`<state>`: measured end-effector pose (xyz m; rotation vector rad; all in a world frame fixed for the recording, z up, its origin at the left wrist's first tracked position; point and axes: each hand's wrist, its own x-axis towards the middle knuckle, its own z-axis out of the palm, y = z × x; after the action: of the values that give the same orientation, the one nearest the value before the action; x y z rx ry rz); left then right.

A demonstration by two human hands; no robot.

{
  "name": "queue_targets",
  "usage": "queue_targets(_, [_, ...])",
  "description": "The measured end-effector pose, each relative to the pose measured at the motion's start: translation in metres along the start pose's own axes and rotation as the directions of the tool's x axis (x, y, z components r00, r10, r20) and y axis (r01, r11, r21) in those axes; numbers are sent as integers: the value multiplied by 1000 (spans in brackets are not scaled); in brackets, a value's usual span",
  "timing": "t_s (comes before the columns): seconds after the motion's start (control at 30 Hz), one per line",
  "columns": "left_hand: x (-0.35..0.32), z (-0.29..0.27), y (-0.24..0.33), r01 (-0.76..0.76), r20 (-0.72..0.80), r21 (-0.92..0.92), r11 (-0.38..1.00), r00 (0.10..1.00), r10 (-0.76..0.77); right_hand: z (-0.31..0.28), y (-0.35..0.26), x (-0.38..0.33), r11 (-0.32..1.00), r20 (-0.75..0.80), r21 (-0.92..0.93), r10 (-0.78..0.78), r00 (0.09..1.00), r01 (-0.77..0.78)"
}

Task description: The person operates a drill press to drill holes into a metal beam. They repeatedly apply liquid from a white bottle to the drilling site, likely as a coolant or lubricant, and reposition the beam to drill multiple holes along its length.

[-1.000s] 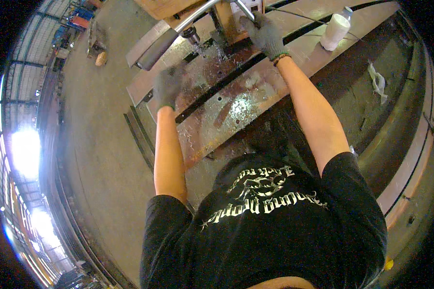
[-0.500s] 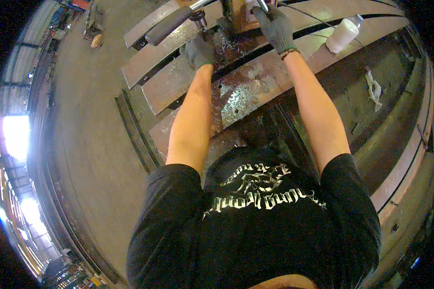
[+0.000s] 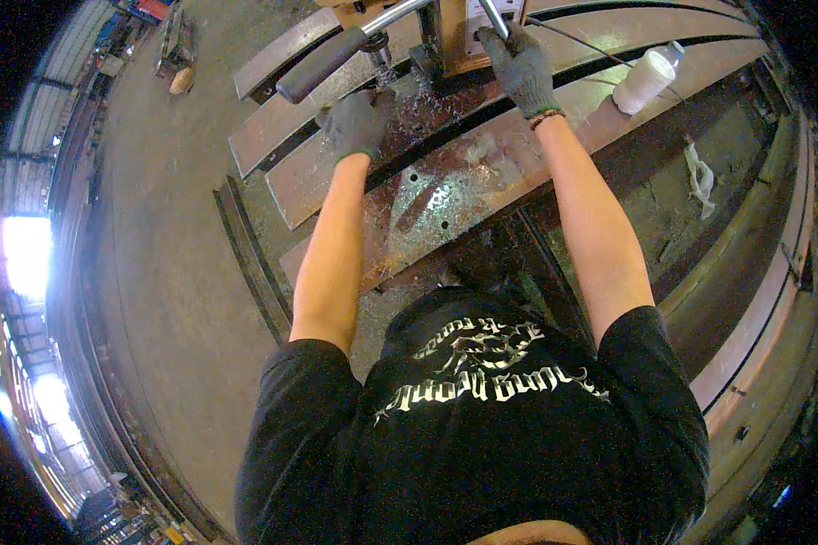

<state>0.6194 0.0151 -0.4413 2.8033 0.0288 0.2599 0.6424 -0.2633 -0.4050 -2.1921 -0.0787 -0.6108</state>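
My right hand, in a grey knit glove, is closed around a slim metal lever on the drilling machine at the top. My left hand, gloved the same way, is low over the steel plates, just short of the drill spindle. Its back faces me and its fingers are mostly hidden, so whether they hold anything does not show. Shiny metal shavings lie beside it. A thick dark grip on a metal arm reaches out above the left hand.
A white bottle leans on the plates at the right, near a dark cable. The nearest steel plate has drilled holes and scattered chips. A white strip lies lower right. Steel angle bars lie on the floor to the left.
My left hand has drawn back from beneath the spindle, toward me and to the left. My right hand stays on the lever. More shavings show by the machine's base.
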Motion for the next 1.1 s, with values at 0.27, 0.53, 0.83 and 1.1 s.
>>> queue_targets(0.27, [20,61,-6,7,-111,134,991,994,8,24,16,6,996,-47,91,-21,999,25])
queue_targets(0.53, [-36,-28,-14,-65,-46,127,990,996,71,0,11,-10,998,14,64,-10,1000,9])
queue_targets(0.83, [-30,-71,-104,246,-224,141,959,951,-212,0,2,-1,997,-35,-72,37,999,-39])
queue_targets(1.1, [41,50,6,47,-4,-411,910,999,-53,2,-1,0,990,-63,53,-127,990,131])
